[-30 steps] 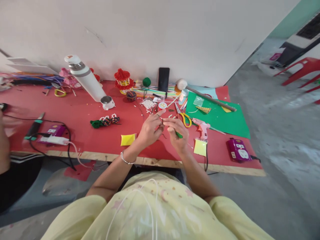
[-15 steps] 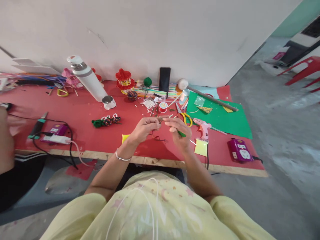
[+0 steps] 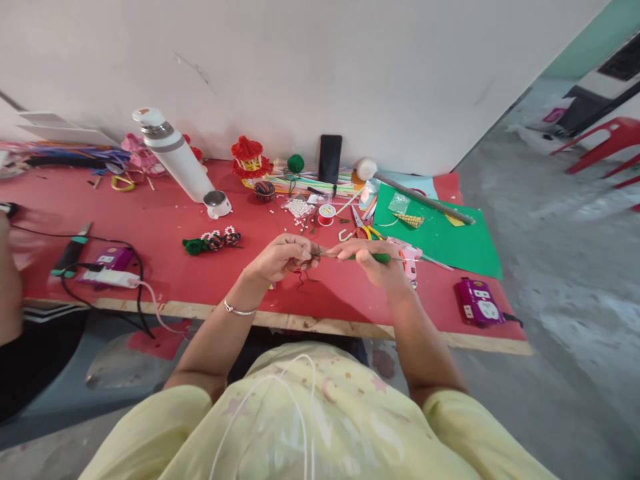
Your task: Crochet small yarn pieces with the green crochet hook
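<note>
Both hands are up over the front-middle of the desk [image 3: 165, 230], fingers pinched shut: right hand [image 3: 375, 261] is grasping a green-handled crochet hook [image 3: 367, 257] lying roughly level, tip pointing left, and left hand [image 3: 280, 257] is clenched on a bit of dark thread [image 3: 301, 275] right at that tip, w/ a loose tail dangling below. What could go wrong imo: the thread is thin and held only by fingertips, so a small slip and the loop prob pops off the hook; the dangling tail could also snag. The pink glue gun [image 3: 409, 259] sits just behind the right hand, so an elbow swing might knock it, can't tell if it's hot tho. Surface is a red-topped desk w/ a bare wood front edge, pushed against a plain white wall [image 3: 320, 73]. Lots of clutter: white flask [image 3: 173, 159] lying tilted upper left, white beads [image 3: 299, 208], red spool [image 3: 326, 214], yellow-handled scissors [image 3: 367, 231], green sheet [image 3: 440, 233] on the right, phone [image 3: 330, 159] leaning on the wall, purple power strip [image 3: 477, 301] near the right edge. Another person's arm [image 3: 10, 280] is blurred at far left. Grey concrete floor [image 3: 565, 280], red plastic chair [image 3: 607, 137] upper right.
</note>
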A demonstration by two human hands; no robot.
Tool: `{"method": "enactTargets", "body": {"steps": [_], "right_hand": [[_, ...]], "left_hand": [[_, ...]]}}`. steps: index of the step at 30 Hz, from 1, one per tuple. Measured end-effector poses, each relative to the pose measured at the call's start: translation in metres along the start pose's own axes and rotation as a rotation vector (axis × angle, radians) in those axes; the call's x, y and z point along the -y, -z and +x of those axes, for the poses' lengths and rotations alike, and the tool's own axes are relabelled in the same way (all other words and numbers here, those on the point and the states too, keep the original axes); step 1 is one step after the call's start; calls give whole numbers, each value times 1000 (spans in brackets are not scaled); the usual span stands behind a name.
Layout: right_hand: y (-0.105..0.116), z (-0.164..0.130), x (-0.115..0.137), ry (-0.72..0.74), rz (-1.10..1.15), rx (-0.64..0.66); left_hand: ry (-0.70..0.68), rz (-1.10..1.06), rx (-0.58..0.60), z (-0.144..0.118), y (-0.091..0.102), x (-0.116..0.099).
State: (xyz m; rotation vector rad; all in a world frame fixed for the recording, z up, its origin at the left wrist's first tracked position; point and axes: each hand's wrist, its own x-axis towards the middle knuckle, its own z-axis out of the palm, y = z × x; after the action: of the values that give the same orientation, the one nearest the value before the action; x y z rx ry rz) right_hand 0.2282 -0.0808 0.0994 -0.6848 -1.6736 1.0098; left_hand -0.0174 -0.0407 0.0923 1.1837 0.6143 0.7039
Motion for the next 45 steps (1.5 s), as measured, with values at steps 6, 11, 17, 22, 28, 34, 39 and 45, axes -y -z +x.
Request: {"method": "enactTargets", "body": {"steps": [6,11,17,22,28,34,39,45], "right_hand": [[-36,-1,-36,-94,221,-423],[-67,-1,-41,-23,35,-639],[-49,-5,-31,115,-196,-474],[-48,-13,-41,292,-597,-440],[-40,-11,-40,369,-543,-412],[-11,-1,-18,259,-314,-199],[10,2,-2,219,-300,-2],[15,-2,-8,9,-55,-40]], "left_hand": [[-316,448,-104,8,-20,7],[-721,1011,-395,18,-33,26],[-745,1225,-338,16,-25,33],[-650,994,-332,15,-36,26],[-386,388,-190,8,-37,13],[-130,100,-111,2,-18,10],[-65,164,-1,1,-11,3],[-34,96,92,0,-13,-3]]}}
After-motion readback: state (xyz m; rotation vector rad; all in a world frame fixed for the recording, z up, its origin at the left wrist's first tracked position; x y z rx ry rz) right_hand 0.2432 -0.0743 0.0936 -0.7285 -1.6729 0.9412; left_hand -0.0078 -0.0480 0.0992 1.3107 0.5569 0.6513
